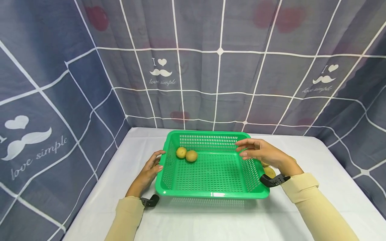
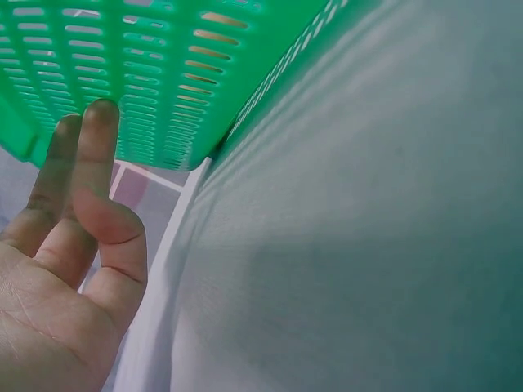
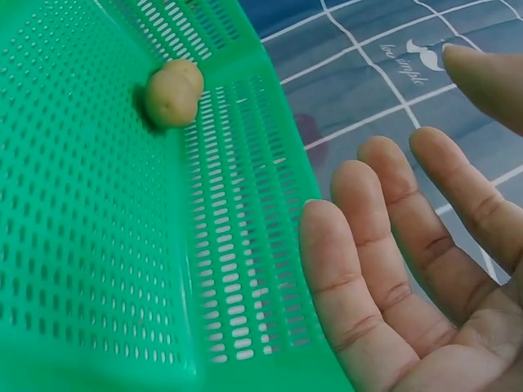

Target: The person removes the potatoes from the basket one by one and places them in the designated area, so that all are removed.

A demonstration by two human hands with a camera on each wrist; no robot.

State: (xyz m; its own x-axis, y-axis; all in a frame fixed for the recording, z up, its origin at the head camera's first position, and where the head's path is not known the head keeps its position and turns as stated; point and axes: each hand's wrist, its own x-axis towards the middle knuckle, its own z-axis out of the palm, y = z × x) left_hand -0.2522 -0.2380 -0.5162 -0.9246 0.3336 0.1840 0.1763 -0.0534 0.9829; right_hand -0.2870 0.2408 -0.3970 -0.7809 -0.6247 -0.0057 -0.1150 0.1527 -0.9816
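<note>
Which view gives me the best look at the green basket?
The head view: it shows the basket nearly whole, with part of its right rim behind the right hand. The left wrist view shows just part of its slotted outside; the right wrist view, part of its inside.

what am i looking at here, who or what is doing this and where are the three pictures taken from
There's no robot here: it's a person's two bare hands. The large picture comes from a camera worn on the head, looking forward and down. The other two come from cameras on the left and right wrists.

On the white table sits a green basket. Inside, toward its back left, lie two potatoes, or so they look. More lie outside on the right, partly hidden.

The left hand is at the basket's left side, not plainly gripping it. The right hand, above the basket's right side, holds nothing.
</note>
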